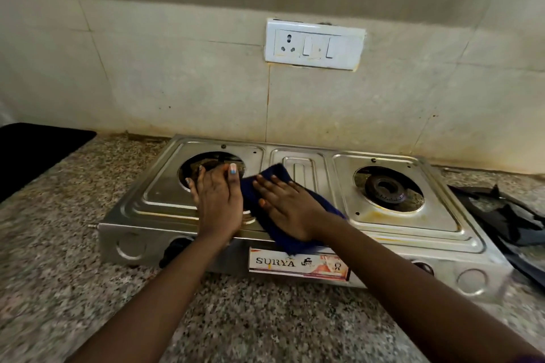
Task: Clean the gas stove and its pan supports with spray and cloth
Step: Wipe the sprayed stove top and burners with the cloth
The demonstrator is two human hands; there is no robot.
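A two-burner steel gas stove [398, 224] stands on the granite counter with its pan supports off. My right hand [287, 209] presses flat on a dark blue cloth [275, 177] spread over the stove's middle, and the cloth hangs over the front edge. My left hand [218, 200] rests flat on the stove top beside the left burner opening [206, 163], fingers straight, covering part of it. The right burner [385, 188] is bare. Black pan supports [507, 215] lie on the counter to the right of the stove. No spray bottle is in view.
The speckled granite counter [88, 289] stretches in front and to the left. A black flat object [35, 150] lies at the far left. A white socket and switch plate [314, 44] sits on the tiled wall behind the stove.
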